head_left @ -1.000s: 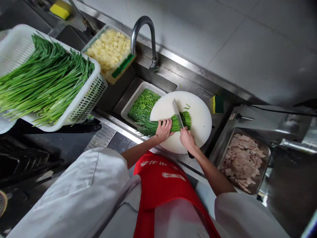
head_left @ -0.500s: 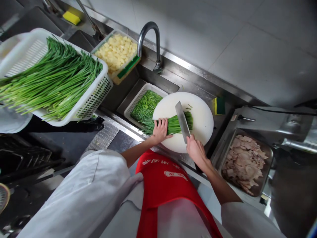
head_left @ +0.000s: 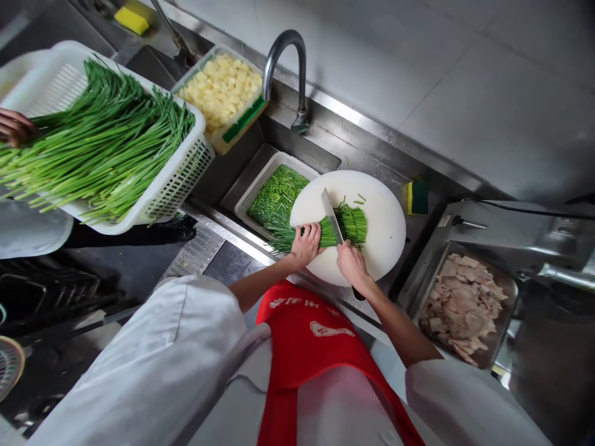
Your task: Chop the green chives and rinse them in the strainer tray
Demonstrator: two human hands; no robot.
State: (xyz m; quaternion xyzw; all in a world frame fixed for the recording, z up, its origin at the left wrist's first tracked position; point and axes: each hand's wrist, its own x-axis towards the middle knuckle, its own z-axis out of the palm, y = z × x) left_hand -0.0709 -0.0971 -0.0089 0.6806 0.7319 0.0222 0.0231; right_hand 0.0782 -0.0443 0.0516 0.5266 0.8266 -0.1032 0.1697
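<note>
A bunch of garlic chives (head_left: pixel 326 233) lies across a round white cutting board (head_left: pixel 385 229). My left hand (head_left: pixel 305 244) is wrapped over the bunch and presses it on the board's left part. My right hand (head_left: pixel 352 262) grips a cleaver (head_left: pixel 331 214) whose blade crosses the bunch just right of my left hand. Cut chive pieces (head_left: pixel 353 224) sit to the right of the blade. The leafy ends hang over a white basket (head_left: pixel 240 210) of chopped chives (head_left: pixel 279 193) in the sink.
At the left, a co-worker's hand (head_left: pixel 16 127) touches long chives (head_left: pixel 116 148) in a white basket (head_left: pixel 202 127). A tub of potato chunks (head_left: pixel 223 87) stands beside the faucet (head_left: pixel 302 80). Right are a sponge (head_left: pixel 417 197) and a tray of sliced meat (head_left: pixel 465 303).
The cleaver has moved left along the bunch, closer to my left hand. More cut pieces lie loose right of the blade. A co-worker's hand has come in at the left edge.
</note>
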